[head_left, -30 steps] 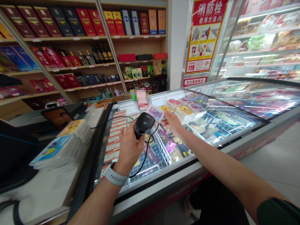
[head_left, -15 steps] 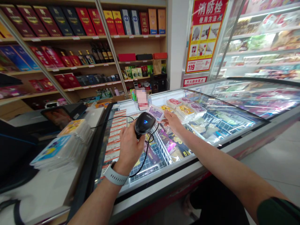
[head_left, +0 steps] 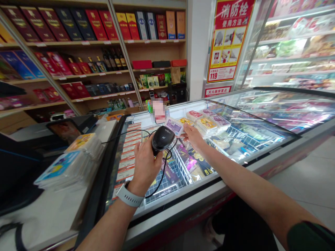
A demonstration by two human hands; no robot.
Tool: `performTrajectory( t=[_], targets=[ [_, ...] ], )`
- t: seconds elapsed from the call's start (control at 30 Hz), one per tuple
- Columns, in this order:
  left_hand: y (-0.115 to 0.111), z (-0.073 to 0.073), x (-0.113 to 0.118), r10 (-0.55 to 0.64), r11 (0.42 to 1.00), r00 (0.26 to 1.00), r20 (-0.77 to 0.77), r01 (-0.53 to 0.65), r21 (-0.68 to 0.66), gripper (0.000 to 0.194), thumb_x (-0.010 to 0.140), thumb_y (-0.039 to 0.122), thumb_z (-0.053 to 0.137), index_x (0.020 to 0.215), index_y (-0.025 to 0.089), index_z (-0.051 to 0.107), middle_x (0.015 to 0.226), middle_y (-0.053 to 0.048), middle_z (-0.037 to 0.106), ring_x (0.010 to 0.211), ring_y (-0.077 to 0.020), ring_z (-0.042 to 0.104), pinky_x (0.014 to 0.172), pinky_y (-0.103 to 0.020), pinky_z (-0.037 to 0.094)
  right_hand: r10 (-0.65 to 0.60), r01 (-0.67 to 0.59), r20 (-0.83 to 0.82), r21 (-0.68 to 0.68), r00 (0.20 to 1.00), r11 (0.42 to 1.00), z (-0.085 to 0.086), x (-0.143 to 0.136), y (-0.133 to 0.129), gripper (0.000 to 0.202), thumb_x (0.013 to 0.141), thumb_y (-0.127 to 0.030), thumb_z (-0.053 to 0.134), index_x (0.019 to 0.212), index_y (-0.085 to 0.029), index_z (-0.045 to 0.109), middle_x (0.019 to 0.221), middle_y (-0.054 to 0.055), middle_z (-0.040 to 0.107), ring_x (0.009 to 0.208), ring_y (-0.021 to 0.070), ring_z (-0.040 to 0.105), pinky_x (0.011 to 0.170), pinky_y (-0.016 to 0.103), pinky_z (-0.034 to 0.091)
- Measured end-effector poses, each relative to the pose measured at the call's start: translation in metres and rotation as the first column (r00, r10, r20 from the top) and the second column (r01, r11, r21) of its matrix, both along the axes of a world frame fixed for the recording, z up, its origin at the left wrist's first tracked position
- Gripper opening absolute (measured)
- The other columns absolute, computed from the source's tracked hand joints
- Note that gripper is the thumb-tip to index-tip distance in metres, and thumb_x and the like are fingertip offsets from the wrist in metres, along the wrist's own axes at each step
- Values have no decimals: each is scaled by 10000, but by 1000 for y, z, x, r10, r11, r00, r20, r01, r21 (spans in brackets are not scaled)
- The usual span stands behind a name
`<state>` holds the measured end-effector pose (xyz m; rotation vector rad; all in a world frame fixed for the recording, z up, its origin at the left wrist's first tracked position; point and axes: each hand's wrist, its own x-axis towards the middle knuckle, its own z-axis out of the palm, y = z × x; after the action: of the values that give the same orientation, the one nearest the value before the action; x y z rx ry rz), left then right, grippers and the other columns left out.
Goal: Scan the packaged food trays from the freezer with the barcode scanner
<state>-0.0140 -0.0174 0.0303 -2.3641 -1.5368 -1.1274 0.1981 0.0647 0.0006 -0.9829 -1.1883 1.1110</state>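
Observation:
My left hand is wrapped round the handle of a black corded barcode scanner, whose head points away over the glass. A flat clear pack with a purple label is pinched at its right edge by my right hand, just beyond the scanner's head. Stacks of similar packs with yellow, red and purple labels lie on the freezer's glass top behind my right hand. The scanner's black cable loops below its head.
The chest freezer holds wire baskets of packaged food. More flat packs are piled on the white counter at the left, near a dark screen. Shelves of boxes and bottles stand behind.
The blue light on top of the scanner has gone out. Both hands have hardly moved.

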Motion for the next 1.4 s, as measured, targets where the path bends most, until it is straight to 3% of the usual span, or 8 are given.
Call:
performTrajectory(
  t=[0.13, 0.23, 0.37, 0.43, 0.67, 0.9, 1.13, 1.4],
  targets=[
    [1, -1, -1, 6, 1000, 1000, 7, -6, 6, 543, 852, 245, 523, 1378, 172, 406, 1260, -129, 623, 1211, -291, 536, 1099, -492, 282, -49, 40, 106, 82, 993, 996, 0, 3, 1, 569, 798, -703, 507, 1043, -211, 656, 912, 58, 724, 678, 155, 667, 412, 192, 359],
    [1, -2, -1, 14, 1000, 1000, 12, -14, 9, 550, 854, 245, 521, 1386, 173, 401, 1254, -131, 627, 1207, -292, 539, 1098, -496, 278, -262, 180, 291, 280, 920, 943, 5, 12, 0, 518, 882, -623, 444, 1127, -221, 660, 940, 44, 720, 794, 194, 666, 568, 264, 488],
    [1, -2, -1, 4, 1000, 1000, 27, -4, 4, 521, 857, 241, 518, 1362, 158, 424, 1264, -133, 622, 1200, -297, 543, 1093, -501, 274, -602, 281, 486, 581, 633, 764, 20, 30, 3, 427, 958, -432, 403, 1201, -182, 648, 1166, 94, 677, 1083, 258, 603, 959, 401, 457],
    [1, -3, -1, 3, 1000, 999, 33, -3, -2, 509, 854, 241, 523, 1346, 145, 436, 1260, -134, 623, 1184, -299, 551, 1094, -504, 269, -662, 253, 574, 632, 482, 732, 25, 35, 8, 404, 965, -361, 392, 1224, -169, 635, 1217, 115, 651, 1137, 270, 568, 1014, 422, 416],
    [0, -2, -1, 5, 1000, 999, 33, -5, -5, 504, 847, 230, 530, 1334, 132, 440, 1236, -131, 632, 1161, -300, 553, 1088, -496, 271, -604, 77, 794, 600, 64, 797, 25, 30, 23, 392, 970, -274, 374, 1275, -153, 590, 1248, 158, 596, 1143, 288, 517, 1012, 409, 380],
    [0, 1, -1, -2, 1000, 999, 45, 2, 7, 521, 825, 207, 552, 1329, 139, 437, 1217, -116, 639, 1112, -282, 573, 1100, -486, 263, -521, -7, 841, 526, -145, 851, 12, 25, 25, 348, 955, -246, 400, 1201, -119, 610, 1097, 178, 645, 1098, 308, 505, 951, 427, 358],
    [-3, 3, 0, -10, 1000, 995, 98, 9, 14, 523, 834, 205, 554, 1339, 152, 430, 1246, -109, 625, 1170, -279, 544, 1118, -496, 238, -596, -34, 798, 596, -92, 802, 8, 20, 18, 455, 934, -305, 453, 1331, -89, 506, 1310, 206, 549, 1218, 342, 450, 1002, 472, 334],
    [-10, 9, 1, -35, 998, 984, 174, 27, 48, 544, 829, 167, 536, 1359, 173, 413, 1280, -104, 609, 1183, -264, 534, 1119, -498, 226, -365, -343, 822, 528, 437, 777, 8, -38, 40, 268, 879, -221, 529, 1100, -133, 654, 1100, 127, 671, 1087, 263, 586, 967, 422, 461]
  ],
)
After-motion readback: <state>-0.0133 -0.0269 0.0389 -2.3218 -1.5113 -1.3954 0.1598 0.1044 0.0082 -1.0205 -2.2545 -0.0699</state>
